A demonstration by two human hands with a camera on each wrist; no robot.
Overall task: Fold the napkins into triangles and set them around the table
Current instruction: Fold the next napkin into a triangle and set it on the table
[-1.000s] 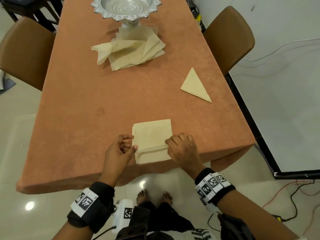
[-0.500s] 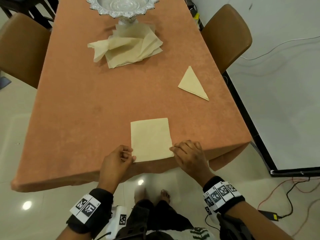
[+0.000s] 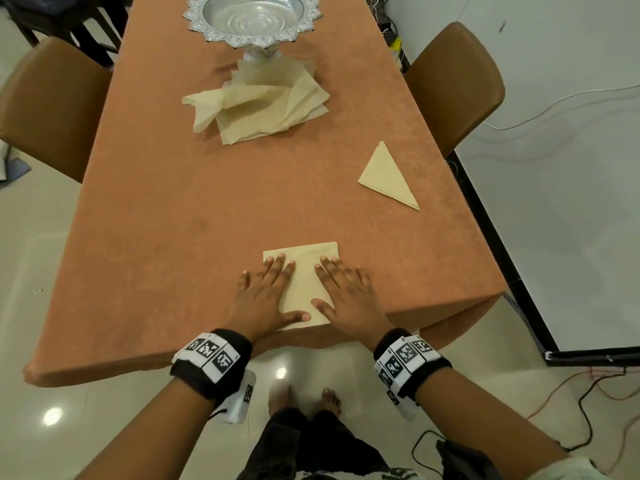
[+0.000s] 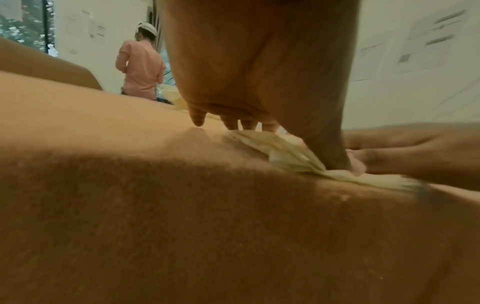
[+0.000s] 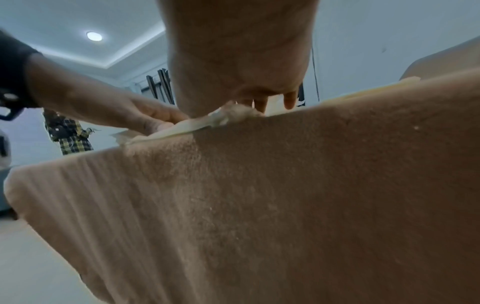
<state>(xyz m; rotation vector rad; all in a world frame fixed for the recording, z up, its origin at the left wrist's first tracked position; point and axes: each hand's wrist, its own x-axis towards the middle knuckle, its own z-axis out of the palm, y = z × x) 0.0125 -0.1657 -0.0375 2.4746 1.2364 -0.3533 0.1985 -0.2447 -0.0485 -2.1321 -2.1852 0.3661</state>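
the left hand (image 3: 263, 299) and right hand (image 3: 349, 292) cover both side edges of the square napkin (image 3: 304, 282), so its corners nearest the desk (image 3: 156, 237) edge are hidden. the silver bowl (image 3: 252, 19) is cut off by the head view's top edge. the loose napkin pile (image 3: 259, 105) hides the bowl's foot. both wrist views are blurred; the napkin's layers (image 4: 291, 156) cannot be counted.

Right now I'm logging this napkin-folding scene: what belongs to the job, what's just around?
Job:
square napkin under left hand and right hand
folded triangle
loose napkin pile
table

Just around:
silver pedestal bowl
chairs
floor cables
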